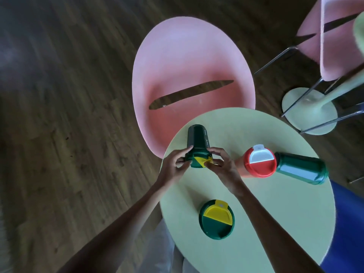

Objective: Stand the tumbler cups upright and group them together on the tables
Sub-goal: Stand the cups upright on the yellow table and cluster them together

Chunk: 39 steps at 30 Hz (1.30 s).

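1. The left hand (pixel 171 166) and right hand (pixel 222 166) share one grip on a dark green cup (pixel 197 142). Fingers and thumbs curl narrowly round its lid end. They cover most of the lid, so only a strip of yellow flap shows between them.
2. That cup is tipped over with its base pointing away from the person, at the far left edge of the round pale green tabletop (pixel 275 213). Whether it rests on the tabletop or is lifted off it cannot be told.
3. No cup shows an open mouth, so nothing inside any of them can be seen.
4. Just right of the hands a red-lidded cup (pixel 260 168) stands upright with a white flap on top. A sliver of its orange wall shows under the lid.
5. Just beside it a second green cup (pixel 301 168) lies on its side. Its lid is hard to make out.
6. Nearest the person a green lid with a yellow flap (pixel 216 223) faces up. It is seen from straight above, so the body beneath it is hidden.
7. Count:
   - Four cups if the near one is a whole cup: one held, one lying, two upright.
   - Two pink chairs: one (pixel 193 71) behind the tabletop, another (pixel 338 46) cut off at the upper right.
   - One other table's pale foot (pixel 289 101).
   - A blue shape (pixel 350 223), cut off at the right edge and not identifiable.
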Available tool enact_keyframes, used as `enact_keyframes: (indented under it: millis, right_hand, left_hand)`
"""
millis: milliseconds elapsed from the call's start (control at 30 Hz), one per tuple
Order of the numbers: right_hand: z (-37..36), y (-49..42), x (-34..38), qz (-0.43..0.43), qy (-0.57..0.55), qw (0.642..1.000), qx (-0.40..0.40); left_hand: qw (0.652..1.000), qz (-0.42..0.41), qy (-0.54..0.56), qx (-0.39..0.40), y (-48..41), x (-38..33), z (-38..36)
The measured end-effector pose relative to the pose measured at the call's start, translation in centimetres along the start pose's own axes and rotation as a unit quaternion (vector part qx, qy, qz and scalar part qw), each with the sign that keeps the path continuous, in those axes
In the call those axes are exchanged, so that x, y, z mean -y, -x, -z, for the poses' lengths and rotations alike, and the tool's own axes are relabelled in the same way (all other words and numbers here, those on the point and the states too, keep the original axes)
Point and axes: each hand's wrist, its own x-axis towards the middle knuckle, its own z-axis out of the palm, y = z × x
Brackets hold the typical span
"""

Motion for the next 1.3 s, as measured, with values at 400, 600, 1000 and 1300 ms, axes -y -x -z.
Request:
enact_keyframes:
  millis: [400,600,1000,1300]
  right_hand:
    - [0.6,-1.9,8.2,0.06,0.16,0.984,-0.051]
    - [0.2,-2.2,7.1,-0.034,0.14,0.988,-0.058]
    - [-1.1,-2.3,6.1,-0.069,-0.003,0.988,-0.141]
    - [0.3,1.8,8.0,-0.089,-0.023,0.987,-0.133]
  left_hand:
    - [0.999,0.023,-0.028,0.01,-5.0,-6.8,3.2]
    - [0.994,0.069,-0.02,0.079,-5.6,-5.6,3.2]
    - [0.992,0.077,-0.001,0.097,-7.5,-5.0,2.7]
    - [0.995,-0.081,0.001,-0.054,-6.1,-6.8,2.2]
